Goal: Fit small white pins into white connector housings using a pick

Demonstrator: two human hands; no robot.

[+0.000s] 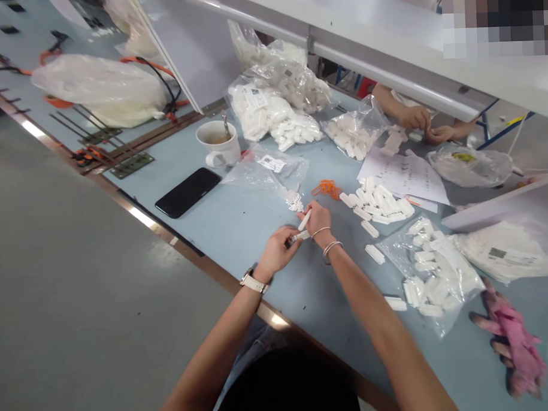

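My left hand [280, 248] is closed on a small white plastic strip [301, 235] with a row of small divisions along it. Just beyond it, my right hand [318, 219] pinches a slim white plastic piece [305, 220], held at a slant over the strip. A little pile of tiny white parts [294, 202] lies by the right fingertips, at the mouth of a clear plastic bag [273, 169]. Farther right are orange pieces [327, 189] and a heap of white plastic housings [382, 202]. Fine detail of the held pieces is too small to tell.
A black phone [188, 192] and a mug with a spoon [218, 143] stand left. Filled bags [270, 106] sit at the back, another bag [438, 271] and a pink glove [514, 335] right. A shelf [385, 52] overhangs; another person's hands [426, 125] work beyond.
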